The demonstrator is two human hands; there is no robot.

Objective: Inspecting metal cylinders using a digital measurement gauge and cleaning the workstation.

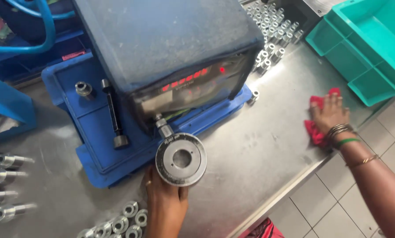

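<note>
My left hand [164, 200] grips a round metal ring gauge [181, 159] from below, holding it upright in front of a dark box-shaped measuring unit [171, 48] with a red digit display. A short metal probe [164, 128] joins the ring to the unit. My right hand [329, 115], with bangles at the wrist, presses flat on a red cloth [316, 130] on the steel table [259, 150] at the right.
The unit rests on a blue tray [91, 119] holding a metal rod and a small cylinder [83, 88]. Several small metal sleeves lie at the back [272, 26] and by my left wrist [122, 220]. Metal spindles [5, 185] lie left. A teal bin [365, 48] stands right.
</note>
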